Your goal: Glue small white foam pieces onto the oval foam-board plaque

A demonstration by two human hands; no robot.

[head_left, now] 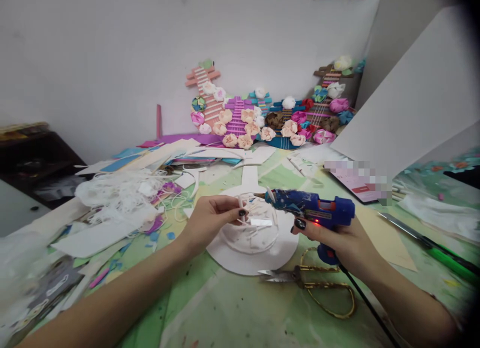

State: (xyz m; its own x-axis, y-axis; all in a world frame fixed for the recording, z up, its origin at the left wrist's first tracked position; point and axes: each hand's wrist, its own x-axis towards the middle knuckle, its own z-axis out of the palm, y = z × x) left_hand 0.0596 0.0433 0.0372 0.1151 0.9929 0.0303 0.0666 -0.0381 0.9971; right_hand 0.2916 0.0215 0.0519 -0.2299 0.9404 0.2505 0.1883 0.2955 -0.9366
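My right hand (pixel 337 240) is closed round a blue hot glue gun (pixel 311 207), its nozzle pointing left over a round white paper piece (pixel 255 253) on the table. My left hand (pixel 212 218) pinches a small white strip (pixel 240 204) just beside the nozzle tip. A clear dome-like shape with white strips (pixel 255 228) sits on the round piece, between both hands. The gun's black cord (pixel 367 308) runs down to the lower right.
Gold-handled scissors (pixel 311 283) lie just in front of the round piece. A heap of white scraps and thread (pixel 120 198) is at the left. Paper flower guitars (pixel 262 113) lean on the wall. White boards (pixel 408 103) stand at the right, with a green-handled tool (pixel 442 250) beside them.
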